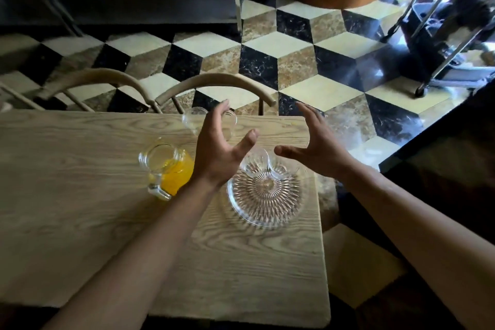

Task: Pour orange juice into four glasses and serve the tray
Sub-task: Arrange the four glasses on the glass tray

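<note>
A clear glass pitcher [166,169] of orange juice stands on the wooden table [80,209], its handle toward me. To its right lies a round ribbed glass tray [265,195]. Two empty glasses [255,163] sit on the tray's far edge. Other empty glasses [192,118] stand on the table near its far edge, partly hidden by my left hand. My left hand [219,150] hovers open above the table between the pitcher and the tray, fingers spread. Over the tray's far right side, my right hand [313,147] is open too, holding nothing.
Two wooden chair backs [214,82] stand against the table's far edge. The table's right edge runs just beyond the tray, with a patterned tile floor [308,48] past it. A dark counter [442,163] is at the right and a metal trolley [442,35] at the far right.
</note>
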